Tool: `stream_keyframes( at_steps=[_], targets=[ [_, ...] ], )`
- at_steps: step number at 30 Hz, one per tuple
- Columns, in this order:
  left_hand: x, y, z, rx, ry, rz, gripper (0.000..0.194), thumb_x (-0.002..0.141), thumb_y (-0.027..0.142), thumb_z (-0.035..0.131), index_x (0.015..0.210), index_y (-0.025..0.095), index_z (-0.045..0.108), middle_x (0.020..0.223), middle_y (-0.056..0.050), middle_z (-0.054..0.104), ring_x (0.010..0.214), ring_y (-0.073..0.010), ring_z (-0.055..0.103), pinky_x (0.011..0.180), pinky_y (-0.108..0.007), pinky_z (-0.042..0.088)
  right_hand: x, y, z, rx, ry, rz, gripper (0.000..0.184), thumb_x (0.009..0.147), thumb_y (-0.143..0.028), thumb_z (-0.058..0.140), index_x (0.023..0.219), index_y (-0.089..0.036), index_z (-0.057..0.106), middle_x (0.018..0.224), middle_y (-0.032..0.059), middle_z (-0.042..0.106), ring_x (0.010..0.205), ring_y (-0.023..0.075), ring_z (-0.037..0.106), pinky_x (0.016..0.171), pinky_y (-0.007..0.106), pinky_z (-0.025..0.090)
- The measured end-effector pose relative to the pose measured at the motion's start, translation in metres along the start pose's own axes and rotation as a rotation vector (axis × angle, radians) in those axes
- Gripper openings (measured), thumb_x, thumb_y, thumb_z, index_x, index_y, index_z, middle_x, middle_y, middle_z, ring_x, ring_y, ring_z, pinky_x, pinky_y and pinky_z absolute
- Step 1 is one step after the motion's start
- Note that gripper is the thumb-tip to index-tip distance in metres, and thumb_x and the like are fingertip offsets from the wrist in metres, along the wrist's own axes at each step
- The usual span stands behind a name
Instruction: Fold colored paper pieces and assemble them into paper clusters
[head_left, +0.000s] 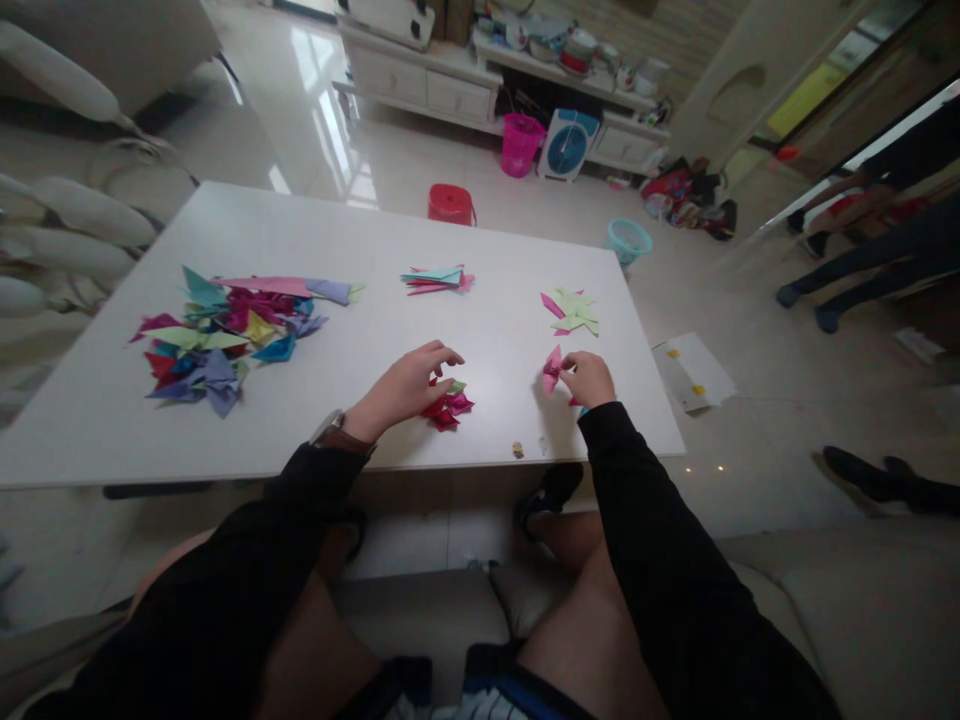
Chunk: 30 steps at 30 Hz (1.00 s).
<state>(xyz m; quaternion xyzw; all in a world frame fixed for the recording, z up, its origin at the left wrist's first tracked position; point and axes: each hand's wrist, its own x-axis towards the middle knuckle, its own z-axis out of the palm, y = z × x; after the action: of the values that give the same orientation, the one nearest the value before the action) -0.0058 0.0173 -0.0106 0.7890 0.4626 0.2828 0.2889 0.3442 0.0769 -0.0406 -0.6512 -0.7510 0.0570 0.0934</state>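
My right hand (589, 379) pinches a pink folded-paper piece (553, 370) above the right part of the white table (360, 350). Beneath that hand, bits of pink and blue paper peek out, mostly hidden. My left hand (412, 385) has its fingers apart, with nothing visible in them, over a small cluster of red, magenta and green folded papers (450, 408). A big mixed heap of folded papers (217, 340) lies on the left. Farther back are a stack of pink and teal papers (437, 279) and a group of light green and pink ones (573, 312).
Small stickers (517, 450) sit at the near table edge. Beyond the table stand a red stool (450, 204), a pink bin (521, 145), a fan (568, 145) and a teal basket (628, 240). Other people's legs (870, 260) show at the right.
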Motion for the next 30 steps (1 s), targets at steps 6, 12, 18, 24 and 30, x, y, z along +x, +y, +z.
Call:
stream_keyframes(
  at_steps=[6,12,18,24,30],
  targets=[
    [-0.002,0.001,-0.005,0.04,-0.014,-0.003,0.022,0.088,0.023,0.057,0.108,0.019,0.066,0.104,-0.006,0.063,0.081,-0.0168,0.062,0.078,-0.033,0.05,-0.011,0.044,0.006,-0.207,-0.016,0.113,0.015,0.085,-0.026,0.064,0.087,-0.019,0.078,0.107,0.0138,0.066,0.107,0.0302,0.048,0.081,0.041,0.038],
    [-0.005,-0.003,-0.008,0.063,-0.014,0.0,0.022,0.089,0.023,0.056,0.108,0.018,0.066,0.105,-0.006,0.063,0.082,-0.0172,0.063,0.081,-0.035,0.05,-0.015,0.059,0.004,-0.236,-0.11,0.168,0.015,0.081,-0.027,0.065,0.083,-0.02,0.078,0.114,0.0122,0.063,0.111,0.0321,0.043,0.086,0.046,0.036],
    [-0.008,-0.003,-0.011,0.056,-0.02,-0.025,0.021,0.088,0.019,0.056,0.106,0.017,0.066,0.104,-0.006,0.064,0.082,-0.0167,0.063,0.081,-0.034,0.051,-0.017,0.058,-0.004,-0.266,-0.167,0.17,0.02,0.078,-0.032,0.065,0.091,-0.021,0.075,0.117,0.0114,0.063,0.114,0.035,0.042,0.088,0.048,0.035],
    [-0.014,-0.013,-0.011,0.126,0.014,-0.065,0.019,0.088,0.018,0.057,0.104,0.019,0.067,0.102,-0.006,0.068,0.082,-0.0172,0.064,0.078,-0.032,0.051,-0.006,0.034,-0.006,-0.21,-0.039,0.043,0.036,0.074,-0.039,0.067,0.106,-0.021,0.069,0.121,0.0142,0.062,0.114,0.037,0.043,0.087,0.049,0.036],
    [-0.031,-0.056,-0.035,0.302,0.148,-0.412,0.024,0.085,0.024,0.061,0.108,0.018,0.066,0.106,-0.009,0.072,0.093,-0.0225,0.067,0.084,-0.034,0.051,-0.002,-0.026,-0.006,-0.064,-0.002,-0.111,0.028,0.077,-0.038,0.064,0.1,-0.023,0.07,0.118,0.011,0.064,0.112,0.0352,0.046,0.087,0.049,0.038]
  ],
)
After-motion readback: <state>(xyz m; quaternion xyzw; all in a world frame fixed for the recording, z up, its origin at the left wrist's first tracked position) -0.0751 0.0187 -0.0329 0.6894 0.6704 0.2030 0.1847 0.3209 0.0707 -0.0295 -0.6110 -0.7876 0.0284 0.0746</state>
